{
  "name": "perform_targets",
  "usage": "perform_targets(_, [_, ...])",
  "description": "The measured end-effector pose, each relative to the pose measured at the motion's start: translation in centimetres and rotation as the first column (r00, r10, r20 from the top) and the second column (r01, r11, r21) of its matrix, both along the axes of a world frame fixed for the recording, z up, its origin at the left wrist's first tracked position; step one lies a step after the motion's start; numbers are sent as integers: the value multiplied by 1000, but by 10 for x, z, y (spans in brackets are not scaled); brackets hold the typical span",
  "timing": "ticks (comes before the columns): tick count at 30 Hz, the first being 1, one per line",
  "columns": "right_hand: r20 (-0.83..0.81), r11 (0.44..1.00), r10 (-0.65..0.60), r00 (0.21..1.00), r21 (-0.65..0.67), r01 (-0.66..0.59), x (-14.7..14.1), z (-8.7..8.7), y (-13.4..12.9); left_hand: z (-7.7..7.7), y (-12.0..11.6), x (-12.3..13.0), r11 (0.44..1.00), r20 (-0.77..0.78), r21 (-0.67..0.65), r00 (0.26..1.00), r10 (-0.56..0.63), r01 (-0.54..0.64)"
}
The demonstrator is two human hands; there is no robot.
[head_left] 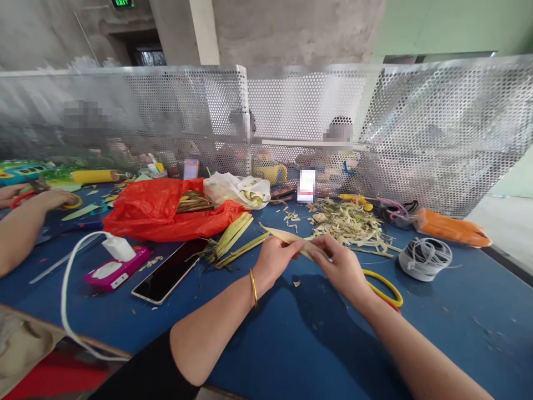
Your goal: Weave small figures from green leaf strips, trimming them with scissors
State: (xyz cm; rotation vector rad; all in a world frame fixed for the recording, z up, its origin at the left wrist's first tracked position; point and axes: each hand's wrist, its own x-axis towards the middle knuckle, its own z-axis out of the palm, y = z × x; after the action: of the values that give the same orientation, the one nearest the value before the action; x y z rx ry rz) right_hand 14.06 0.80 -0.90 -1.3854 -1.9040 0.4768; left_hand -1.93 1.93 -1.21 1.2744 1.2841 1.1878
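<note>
A pale, pointed strip of corn husk [282, 234] is held between my two hands above the blue table. My left hand [272, 258] pinches it with thumb and fingers; a gold bangle circles that wrist. On the other side my right hand [339, 265] is closed on the strip's right part, with fingertips near the left ones. Left of my hands lie yellow-green husk pieces [233, 239]. Beyond my right hand is a heap of shredded husk [352, 222]. A yellow loop handle [387, 286], partly hidden, lies by my right wrist.
A red plastic bag [137, 208], white bag [225, 189], black phone [170, 272] and pink power block [119, 272] with a white cable lie left. Right are a cord roll [425, 258] and orange packet [452, 228]. Perforated panels stand behind. Another person's hand [58, 198] holds scissors far left.
</note>
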Motion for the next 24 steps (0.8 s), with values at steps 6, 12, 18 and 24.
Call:
perform_targets(6, [-350, 951, 47, 936, -270, -149, 11, 4, 8, 3, 8, -8, 982, 66, 42, 982, 180, -183])
perform_targets(12, [-705, 935, -345, 619, -312, 166, 59, 4, 41, 12, 25, -38, 975, -300, 157, 933, 196, -155])
perform_targets(18, [-802, 895, -446, 398, -394, 210, 82, 7, 49, 15, 29, -65, 990, -939, 137, 315, 136, -19])
perform_targets(24, [-771, 891, -416, 482, -451, 47, 43, 7, 32, 12, 35, -73, 997, -966, 44, 250, 59, -66])
